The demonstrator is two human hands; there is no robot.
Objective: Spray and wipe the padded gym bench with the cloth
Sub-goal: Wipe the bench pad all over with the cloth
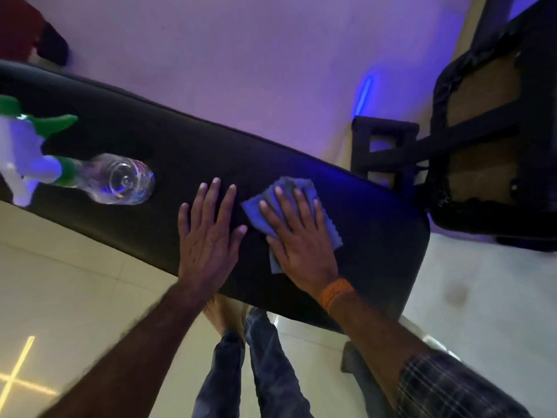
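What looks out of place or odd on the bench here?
Only the spray bottle: it lies on its side on the bench, left of both hands, where it might roll. No spill shows. The cloth lies flat under the right hand.

Head view only: looks steeply down, close over bench (301,164).

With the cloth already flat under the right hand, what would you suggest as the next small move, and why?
Probably slide the right hand and the blue cloth along the bench pad toward the spray bottle. The cloth sits near one end, the left hand braces flat beside it, and much pad lies beyond.
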